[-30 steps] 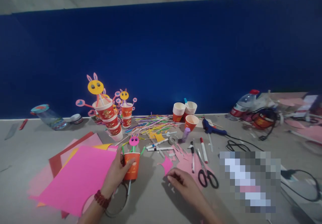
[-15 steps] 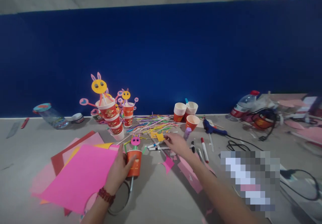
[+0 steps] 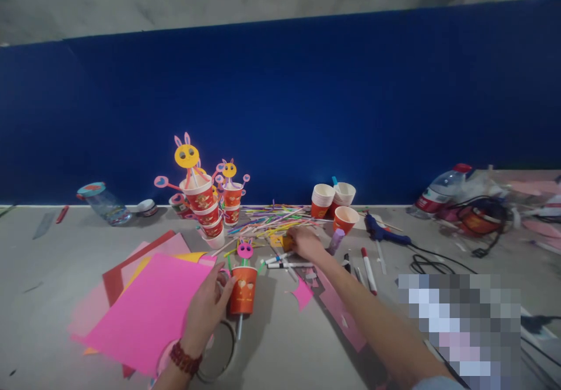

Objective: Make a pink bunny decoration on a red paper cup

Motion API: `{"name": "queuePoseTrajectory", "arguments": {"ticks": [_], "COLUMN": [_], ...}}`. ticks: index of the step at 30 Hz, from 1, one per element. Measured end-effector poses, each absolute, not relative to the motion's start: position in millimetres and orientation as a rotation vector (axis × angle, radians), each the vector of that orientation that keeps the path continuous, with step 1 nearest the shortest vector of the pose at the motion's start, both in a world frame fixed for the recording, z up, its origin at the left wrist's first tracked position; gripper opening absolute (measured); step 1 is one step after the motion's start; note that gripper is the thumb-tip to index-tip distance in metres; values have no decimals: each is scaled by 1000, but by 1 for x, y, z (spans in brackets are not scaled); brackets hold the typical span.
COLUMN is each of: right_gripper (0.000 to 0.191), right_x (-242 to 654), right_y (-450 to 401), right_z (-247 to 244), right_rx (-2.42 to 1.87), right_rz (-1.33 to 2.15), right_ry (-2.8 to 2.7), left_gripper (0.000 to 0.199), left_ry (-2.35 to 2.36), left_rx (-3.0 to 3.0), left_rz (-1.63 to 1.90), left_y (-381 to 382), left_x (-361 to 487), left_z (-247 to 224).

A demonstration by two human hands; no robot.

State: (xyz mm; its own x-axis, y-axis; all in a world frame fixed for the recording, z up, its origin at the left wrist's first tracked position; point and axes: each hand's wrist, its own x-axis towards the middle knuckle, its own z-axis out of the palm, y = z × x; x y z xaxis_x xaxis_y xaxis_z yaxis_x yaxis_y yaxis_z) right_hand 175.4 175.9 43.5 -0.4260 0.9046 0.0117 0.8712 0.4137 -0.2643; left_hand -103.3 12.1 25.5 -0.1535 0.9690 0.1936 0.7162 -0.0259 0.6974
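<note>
My left hand [image 3: 209, 302], with a red bead bracelet at the wrist, is beside an orange paper cup [image 3: 243, 292]. Its thumb tip meets the cup's left edge, thumb and fingers apart. From the cup's top rises a pink paper bunny face [image 3: 245, 249] with green stick arms; a pale straw [image 3: 240, 327] sticks out below. My right hand [image 3: 305, 244] reaches to the edge of the stick pile, fingers closed on a small yellow paper piece [image 3: 287, 242]; its fingertips are partly hidden. Markers [image 3: 289, 265] lie just under that hand.
Coloured paper sheets [image 3: 149, 314] lie at left, near a tape ring [image 3: 219, 352]. Behind stand decorated cup stacks [image 3: 204, 203], loose sticks [image 3: 272, 219] and plain cups [image 3: 323, 197]. A glue gun [image 3: 385, 232] with its cord, a glue stick [image 3: 336, 241] and a bottle [image 3: 440, 191] are at right.
The view has shifted, so the scene sits further right. My left thumb has slid from the cup's front to its left edge. My right hand has turned down over the yellow paper.
</note>
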Motion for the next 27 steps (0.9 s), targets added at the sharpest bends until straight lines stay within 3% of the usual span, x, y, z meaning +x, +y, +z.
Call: {"name": "queuePoseTrajectory", "arguments": {"ticks": [5, 10, 16, 18, 23, 27], "right_gripper": [30, 8, 15, 22, 34, 23], "right_x": [180, 186, 168, 163, 176, 181], "right_y": [185, 182, 119, 99, 107, 146], "right_z": [47, 74, 88, 83, 68, 59], "right_rx": [-1571, -1489, -1080, -876, -1194, -1462], "right_rz": [447, 598, 955, 1094, 655, 367], "right_ry": [-2442, -2271, -2263, -2298, -2490, -2528], "left_gripper": [46, 31, 38, 26, 33, 30], "left_ry": [1815, 1704, 1551, 1489, 1455, 1473], "left_rx": [1748, 1827, 1762, 1751, 1552, 1402], "left_rz": [1125, 1209, 1149, 1043, 1006, 1071], "left_y": [9, 5, 4, 5, 3, -2], "left_x": [-98, -87, -52, -40, -25, -23], "left_z": [34, 58, 79, 77, 63, 61]}}
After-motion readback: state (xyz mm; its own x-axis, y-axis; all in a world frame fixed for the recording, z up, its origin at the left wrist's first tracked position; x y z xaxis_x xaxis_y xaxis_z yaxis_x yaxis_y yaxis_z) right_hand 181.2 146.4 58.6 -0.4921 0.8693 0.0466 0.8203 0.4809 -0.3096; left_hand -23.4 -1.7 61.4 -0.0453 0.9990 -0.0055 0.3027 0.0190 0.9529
